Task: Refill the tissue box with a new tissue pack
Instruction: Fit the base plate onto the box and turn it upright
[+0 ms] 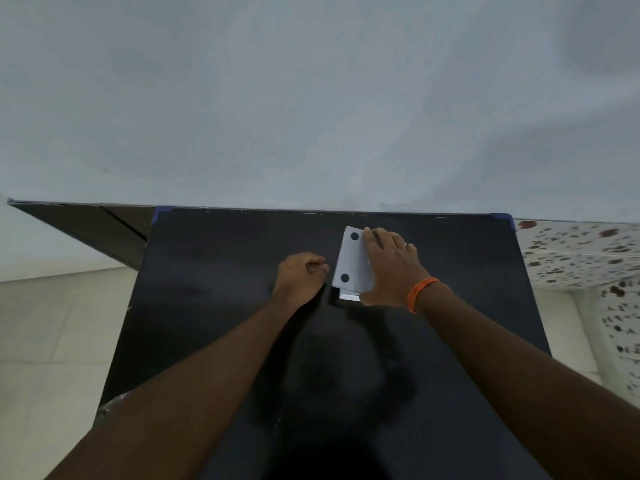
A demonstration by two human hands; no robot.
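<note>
- Tissue box of pale grey-white plastic, flat and rectangular with rounded corners, lies on the far middle of the worktop, its long side running away from the person and leaning slightly to the right at the far end.
- Two small round black dots sit along its left edge, one near the far corner and one near the close corner.
- A shiny, lighter strip shows just under the close end of the box; whether it is a tissue pack or part of the box cannot be told.
- The right hand lies flat over the right side of the box, fingers spread toward its far corner, palm pressing on the lid rather than closing around it.
- An orange band circles the right wrist.
- The left hand rests just left of the box, fingers curled loosely inward into a soft fist; it holds nothing that can be seen and does not touch the box.
- Both forearms reach in from the bottom of the view and the hands stay apart, the box between them.
- The matte black worktop carries blue tape at its far corners.
- Beyond it rises a plain grey-white wall; pale floor tiles lie to the left, and a white surface speckled with dark red spots lies to the right.
</note>
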